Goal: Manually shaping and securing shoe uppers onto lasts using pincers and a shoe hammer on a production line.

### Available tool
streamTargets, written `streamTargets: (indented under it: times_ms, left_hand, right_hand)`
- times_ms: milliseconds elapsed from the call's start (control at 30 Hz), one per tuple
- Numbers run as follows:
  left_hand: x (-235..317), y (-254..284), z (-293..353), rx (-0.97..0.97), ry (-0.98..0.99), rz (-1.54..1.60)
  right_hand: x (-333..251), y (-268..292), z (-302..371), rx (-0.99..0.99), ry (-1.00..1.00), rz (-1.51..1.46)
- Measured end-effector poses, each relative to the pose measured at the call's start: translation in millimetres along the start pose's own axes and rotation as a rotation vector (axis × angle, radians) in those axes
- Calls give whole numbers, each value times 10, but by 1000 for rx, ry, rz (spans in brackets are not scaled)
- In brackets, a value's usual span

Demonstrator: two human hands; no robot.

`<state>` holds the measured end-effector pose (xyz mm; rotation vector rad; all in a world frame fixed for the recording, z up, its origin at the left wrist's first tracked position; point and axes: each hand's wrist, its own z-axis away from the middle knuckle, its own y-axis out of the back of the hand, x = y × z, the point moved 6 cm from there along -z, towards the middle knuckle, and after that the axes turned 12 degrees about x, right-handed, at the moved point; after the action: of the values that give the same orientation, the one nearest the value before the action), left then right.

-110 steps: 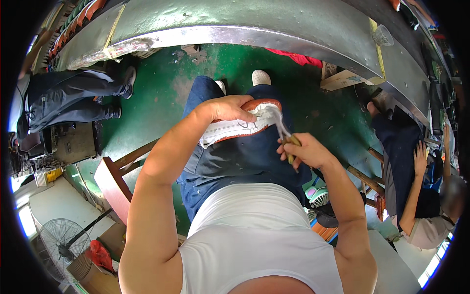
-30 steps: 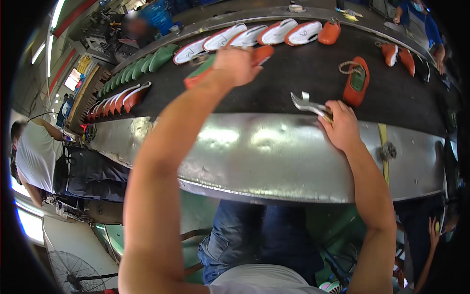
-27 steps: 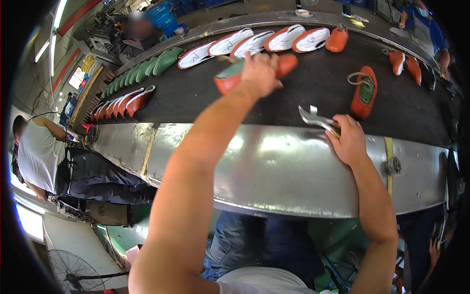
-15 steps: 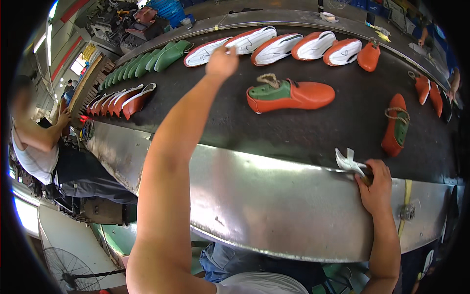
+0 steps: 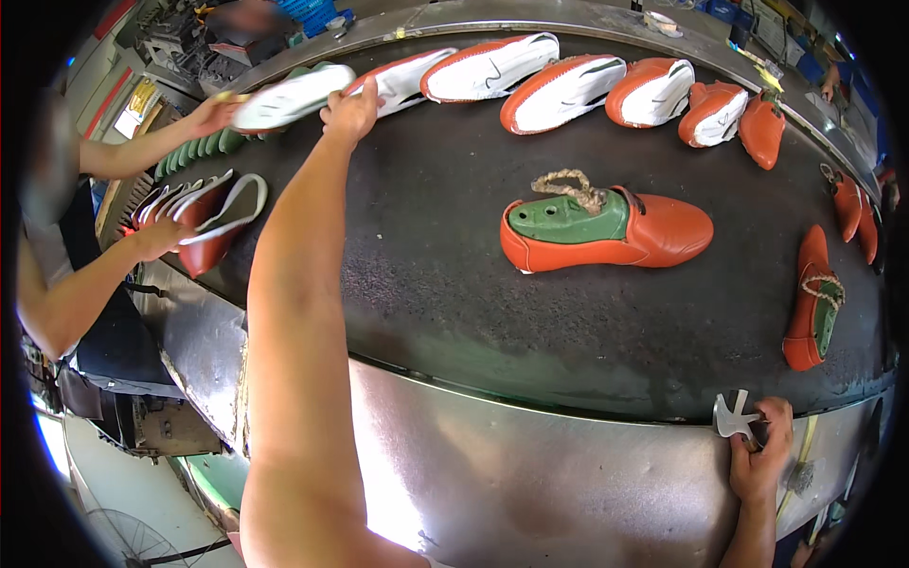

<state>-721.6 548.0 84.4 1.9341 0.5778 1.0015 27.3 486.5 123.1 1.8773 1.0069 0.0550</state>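
Observation:
My left hand [image 5: 348,115] reaches to the far side of the bench, its fingers closed at the near-left end of an orange shoe [image 5: 407,80] whose white face is turned up. Near the bench's front edge, my right hand [image 5: 763,450] grips a hammer [image 5: 735,417]; its pale metal head shows above the fingers. Between my arms lies an orange shoe on a green last [image 5: 615,232] with a rope loop. Another orange shoe with a green last [image 5: 814,303] rests above the hammer. A co-worker's hand [image 5: 213,114] holds a blurred white-faced shoe [image 5: 294,99] beside my left hand.
Several orange shoes with white faces [image 5: 563,93] line the far edge. Orange uppers with white lining [image 5: 227,213] stand at left, one touched by the co-worker's other hand [image 5: 166,237]. Green lasts [image 5: 199,149] sit behind them. A metal apron [image 5: 492,473] fronts the dark bench.
My left hand has moved left, from the second white-faced shoe to the first. The co-worker has leaned in and brought a white-faced shoe beside the row. The view has shifted.

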Motion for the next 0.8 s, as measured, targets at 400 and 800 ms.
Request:
streamTargets:
  times_ms: [400,800]
  left_hand:
    - [916,-308,305,-333,-143,184]
    - [280,2263,2591,-127,-401,-317]
  right_hand:
    - [-182,-79,-67,18,11,-63]
    - [-262,-29,-11,54,55,-42]
